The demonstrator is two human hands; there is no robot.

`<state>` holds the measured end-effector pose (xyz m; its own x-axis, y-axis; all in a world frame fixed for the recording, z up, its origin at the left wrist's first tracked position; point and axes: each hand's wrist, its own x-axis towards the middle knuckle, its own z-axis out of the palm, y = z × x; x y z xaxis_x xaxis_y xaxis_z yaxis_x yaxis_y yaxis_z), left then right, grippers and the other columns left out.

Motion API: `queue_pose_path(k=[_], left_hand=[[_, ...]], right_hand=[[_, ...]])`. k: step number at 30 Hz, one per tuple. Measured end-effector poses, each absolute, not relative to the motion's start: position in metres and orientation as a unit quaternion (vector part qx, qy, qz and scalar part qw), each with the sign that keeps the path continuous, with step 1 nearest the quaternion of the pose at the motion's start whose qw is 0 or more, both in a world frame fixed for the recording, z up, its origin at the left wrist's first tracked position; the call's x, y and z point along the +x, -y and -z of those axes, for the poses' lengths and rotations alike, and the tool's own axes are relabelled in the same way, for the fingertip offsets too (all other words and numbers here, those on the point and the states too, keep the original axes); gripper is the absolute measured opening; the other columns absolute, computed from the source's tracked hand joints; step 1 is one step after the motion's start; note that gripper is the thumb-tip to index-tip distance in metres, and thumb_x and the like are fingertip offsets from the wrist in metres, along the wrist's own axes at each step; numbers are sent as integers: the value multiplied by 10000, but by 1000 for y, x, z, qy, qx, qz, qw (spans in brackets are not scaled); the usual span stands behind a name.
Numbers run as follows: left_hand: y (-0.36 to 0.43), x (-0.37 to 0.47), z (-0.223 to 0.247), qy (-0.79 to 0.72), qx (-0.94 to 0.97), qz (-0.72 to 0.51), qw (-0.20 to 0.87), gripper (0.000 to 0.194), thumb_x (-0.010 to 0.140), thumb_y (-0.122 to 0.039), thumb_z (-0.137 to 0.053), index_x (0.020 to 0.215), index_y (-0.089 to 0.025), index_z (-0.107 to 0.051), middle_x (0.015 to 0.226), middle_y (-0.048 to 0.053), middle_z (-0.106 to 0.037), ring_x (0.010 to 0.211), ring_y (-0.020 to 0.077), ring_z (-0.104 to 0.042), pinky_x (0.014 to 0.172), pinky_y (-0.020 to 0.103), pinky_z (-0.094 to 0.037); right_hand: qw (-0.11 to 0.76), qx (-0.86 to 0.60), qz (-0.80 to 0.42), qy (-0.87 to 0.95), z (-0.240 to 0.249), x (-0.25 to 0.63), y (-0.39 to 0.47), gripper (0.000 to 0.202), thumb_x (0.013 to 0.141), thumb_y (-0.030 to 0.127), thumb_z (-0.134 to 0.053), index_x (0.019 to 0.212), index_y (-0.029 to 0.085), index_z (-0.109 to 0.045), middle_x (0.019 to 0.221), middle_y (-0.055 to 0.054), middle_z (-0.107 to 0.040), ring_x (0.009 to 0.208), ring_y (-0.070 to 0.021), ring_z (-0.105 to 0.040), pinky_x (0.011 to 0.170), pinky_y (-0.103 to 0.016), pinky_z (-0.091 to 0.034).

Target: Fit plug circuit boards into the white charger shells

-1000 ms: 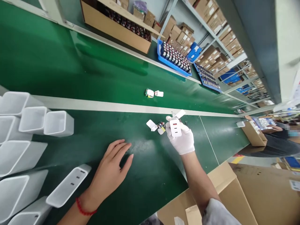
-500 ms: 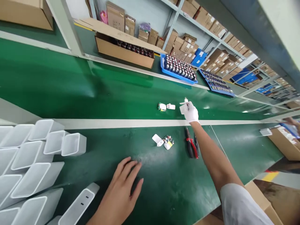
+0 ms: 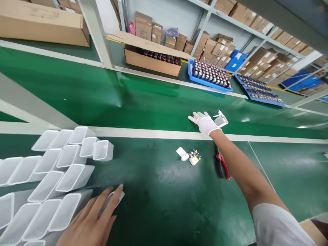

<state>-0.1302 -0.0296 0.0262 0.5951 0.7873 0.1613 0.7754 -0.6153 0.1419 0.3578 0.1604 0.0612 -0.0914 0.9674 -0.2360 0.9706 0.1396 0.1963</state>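
Note:
My left hand [image 3: 93, 217], bare, reaches over a white plastic casing [image 3: 119, 198] at the lower left. Its fingers stretch across the casing, covering most of it. My right hand [image 3: 203, 123], in a white glove, lies palm down with spread fingers on the bright green strip; whatever is under the palm is hidden. Just right of the glove are a flat white piece [image 3: 221, 120] and a small white plug-like part [image 3: 219, 113]. On the near bench sits a small circuit board [image 3: 194, 156] beside a white plastic piece [image 3: 182, 153]. Red-and-black pliers [image 3: 222, 165] lie close to my right forearm.
Rows of open white plastic casings [image 3: 73, 177] fill the left side. A pale rail [image 3: 153, 133] divides the bench from the green strip. Along the back stand a long cardboard box [image 3: 153, 65], a blue tray [image 3: 210, 83] of components and another blue tray [image 3: 258, 90].
My right hand has let go of the white pieces and moved left over where a small board and white part lay. My left hand has moved left onto the casing. The view has shifted left.

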Motion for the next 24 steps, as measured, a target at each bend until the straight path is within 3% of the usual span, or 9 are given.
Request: queue_pose_path(k=[4, 8, 11, 13, 16, 19, 21, 24], left_hand=[[31, -116, -39, -488, 864, -119, 38, 634, 960, -322, -400, 1547, -205, -192, 1139, 100, -712, 854, 256, -725, 641, 340, -577], [34, -119, -44, -490, 858, -151, -2, 515, 953, -333, -411, 1421, -118, -416, 1070, 149, -713, 883, 303, -703, 700, 402, -566], [37, -125, -49, -475, 865, -163, -20, 369, 932, -325, -449, 1237, -153, -565, 1116, 156, -684, 1043, 370, -626, 852, 507, -506], [39, -125, -55, -482, 860, -165, -9, 296, 932, -285, -466, 1162, -149, -593, 1090, 158, -674, 1058, 369, -599, 882, 516, -483], [38, -111, -62, -482, 863, -152, 18, 249, 916, -209, -515, 1139, -133, -593, 1031, 145, -667, 1017, 353, -593, 860, 500, -493], [32, -84, -60, -486, 853, -168, 88, 239, 905, -233, -567, 1124, -141, -592, 1003, 132, -645, 980, 322, -602, 849, 475, -519], [28, -68, -57, -489, 840, -173, 160, 398, 863, -284, -649, 1223, -147, -549, 1020, 123, -627, 989, 317, -610, 868, 479, -530], [21, -58, -53, -459, 818, -165, 306, 904, 746, -380, -780, 1489, -232, -286, 1114, 91, -581, 975, 282, -638, 835, 433, -568]], right_hand=[[143, 710, 20, -689, -63, 371, -167, 705, 810, 110, -581, 1486, 165, -386, 1378, -227, -552, 1257, -351, -540, 1111, -585, -258], [92, 772, 22, -629, -71, 381, -156, 582, 826, 268, -634, 1351, 40, -528, 1136, -259, -679, 1092, -389, -636, 1024, -614, -362], [16, 773, 46, -633, -74, 373, -131, 501, 805, 306, -673, 1245, 75, -616, 1153, -215, -686, 1038, -338, -668, 946, -457, -493], [-38, 754, 78, -651, -78, 360, -106, 505, 827, 342, -661, 1277, 122, -598, 1183, -161, -687, 1041, -299, -678, 920, -395, -529], [-134, 711, 166, -670, -86, 331, -65, 570, 882, 399, -609, 1401, 196, -492, 1284, -105, -651, 1126, -282, -656, 965, -412, -536], [-270, 625, 340, -649, -95, 295, -25, 557, 806, 414, -727, 1322, 260, -588, 1247, -75, -674, 1139, -342, -645, 1010, -527, -507], [-329, 594, 405, -612, -96, 271, -2, 627, 718, 371, -818, 1296, 259, -601, 1179, -83, -699, 1065, -348, -678, 976, -561, -528], [-391, 598, 425, -556, -90, 243, 26, 688, 615, 293, -891, 1239, 264, -600, 1154, -84, -692, 982, -310, -707, 886, -531, -589]])
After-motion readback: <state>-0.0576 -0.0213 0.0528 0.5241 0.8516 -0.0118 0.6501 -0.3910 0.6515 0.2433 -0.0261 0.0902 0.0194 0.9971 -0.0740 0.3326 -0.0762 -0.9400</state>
